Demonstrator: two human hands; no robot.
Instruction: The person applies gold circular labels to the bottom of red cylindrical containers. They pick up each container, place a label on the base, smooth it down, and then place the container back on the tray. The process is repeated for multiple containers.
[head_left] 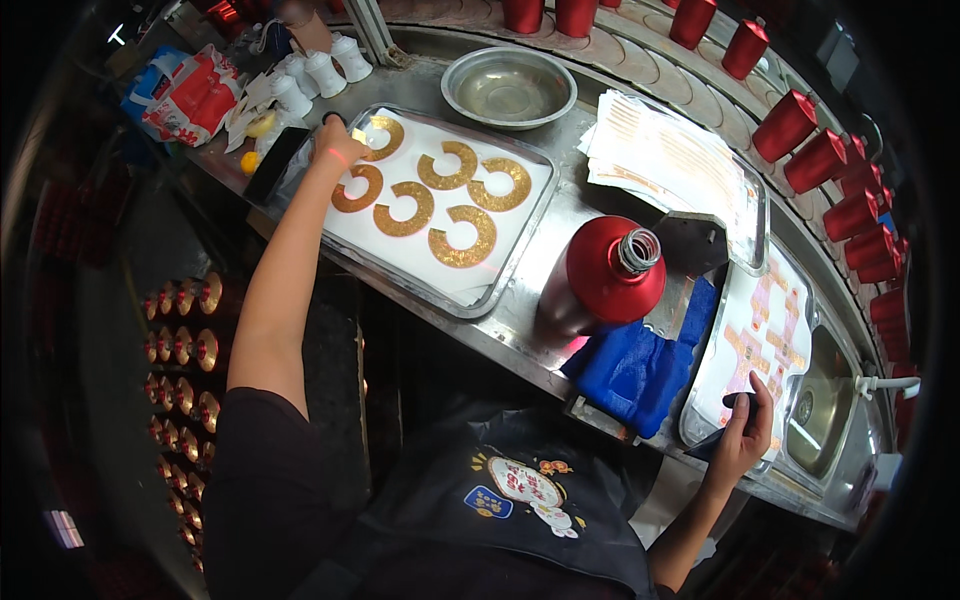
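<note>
My left hand (340, 148) reaches to the far left corner of a metal tray (484, 303), with a black cover on one fingertip. Its fingers are drawn together at the edge of a gold C-shaped decal (384, 140); the exact grip is partly hidden. Several similar gold pieces lie on the tray's white sheet (360, 230). My right hand (742, 440) hovers above the front edge of another tray (697, 400) with pink and gold decals (765, 335). Its fingers are apart, and black covers its thumb tip. Between the trays stands a glossy red bottle (605, 275) with a bare threaded neck.
A metal basin (510, 88) sits behind the left tray. Printed sheets (665, 160) are stacked further right. A blue cloth (635, 370) lies by the bottle. Red bottles (785, 125) line a curved conveyor behind the counter. At far right is a sink (822, 405); gold-and-red parts (185, 340) are racked lower left.
</note>
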